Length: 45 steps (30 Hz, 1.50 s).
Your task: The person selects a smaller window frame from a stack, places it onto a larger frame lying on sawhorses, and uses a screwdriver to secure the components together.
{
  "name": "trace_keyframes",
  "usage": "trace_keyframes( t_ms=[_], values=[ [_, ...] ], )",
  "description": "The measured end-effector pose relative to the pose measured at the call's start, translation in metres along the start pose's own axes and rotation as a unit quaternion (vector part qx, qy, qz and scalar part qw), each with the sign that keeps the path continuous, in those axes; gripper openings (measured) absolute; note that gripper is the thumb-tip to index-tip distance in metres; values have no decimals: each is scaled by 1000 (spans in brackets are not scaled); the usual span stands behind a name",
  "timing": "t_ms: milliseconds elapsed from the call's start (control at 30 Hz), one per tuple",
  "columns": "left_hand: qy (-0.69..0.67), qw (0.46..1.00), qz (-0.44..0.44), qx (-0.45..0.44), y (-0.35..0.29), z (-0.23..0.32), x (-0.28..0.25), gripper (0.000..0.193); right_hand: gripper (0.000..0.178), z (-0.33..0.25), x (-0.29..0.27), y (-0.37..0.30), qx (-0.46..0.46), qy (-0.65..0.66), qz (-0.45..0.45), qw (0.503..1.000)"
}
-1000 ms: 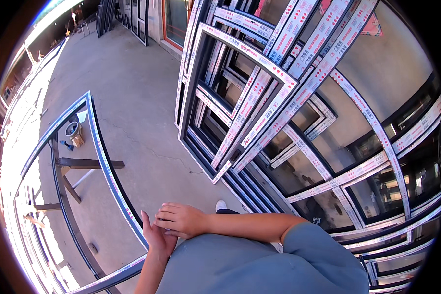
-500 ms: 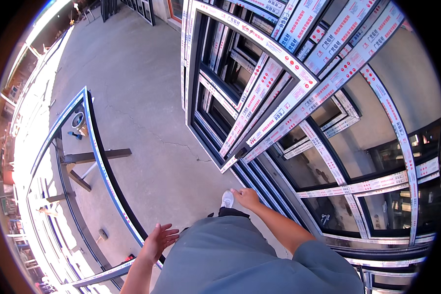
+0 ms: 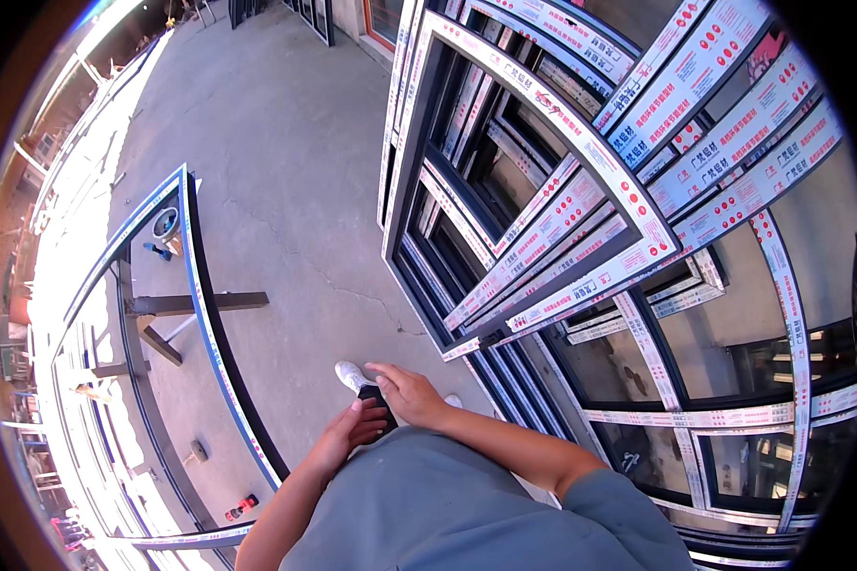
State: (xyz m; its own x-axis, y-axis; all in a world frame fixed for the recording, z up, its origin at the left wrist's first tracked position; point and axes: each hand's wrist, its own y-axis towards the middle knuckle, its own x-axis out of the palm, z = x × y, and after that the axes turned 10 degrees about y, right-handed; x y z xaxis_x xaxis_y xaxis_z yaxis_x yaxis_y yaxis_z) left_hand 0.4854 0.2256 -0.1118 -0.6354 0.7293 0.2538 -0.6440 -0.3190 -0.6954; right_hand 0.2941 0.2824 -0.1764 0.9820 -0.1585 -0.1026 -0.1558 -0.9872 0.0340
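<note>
Bucket (image 3: 171,244) | contents indistinct | hands (image 3: 409,395) close together before grey shirt (image 3: 467,504)

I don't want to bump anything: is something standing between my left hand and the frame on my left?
Nothing visible: between your left hand and the near side of that frame, only concrete floor shows. The red tool appears beyond that side, within the frame's outline.

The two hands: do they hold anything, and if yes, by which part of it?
Nothing that can be seen: the left hand and right hand are close together, empty.
</note>
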Motion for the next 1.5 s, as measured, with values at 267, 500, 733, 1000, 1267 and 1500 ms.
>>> trace_keyframes(
  t_ms=[267, 500, 733, 1000, 1267, 1500],
  values=[
    [-170, 977, -59, 111, 72, 81, -121, 55, 56, -30, 34, 151, -210, -171, -68, 960],
    [-71, 991, 6, 112, 92, 153, -222, 38, 53, -27, 75, 245, -160, -122, -42, 979],
    [-48, 991, 40, 115, 132, 169, -289, 42, 31, -18, 72, 329, -81, -127, -112, 982],
    [-48, 966, 234, 100, 158, 206, -396, 45, 43, 74, 19, 529, 117, -289, -243, 919],
    [-96, 954, 276, 73, 204, 305, -401, 41, 70, 4, -90, 726, -109, -211, 168, 957],
    [63, 975, 200, 71, 259, 368, -422, 43, 36, -85, -198, 686, -230, -316, 280, 877]
  ],
)
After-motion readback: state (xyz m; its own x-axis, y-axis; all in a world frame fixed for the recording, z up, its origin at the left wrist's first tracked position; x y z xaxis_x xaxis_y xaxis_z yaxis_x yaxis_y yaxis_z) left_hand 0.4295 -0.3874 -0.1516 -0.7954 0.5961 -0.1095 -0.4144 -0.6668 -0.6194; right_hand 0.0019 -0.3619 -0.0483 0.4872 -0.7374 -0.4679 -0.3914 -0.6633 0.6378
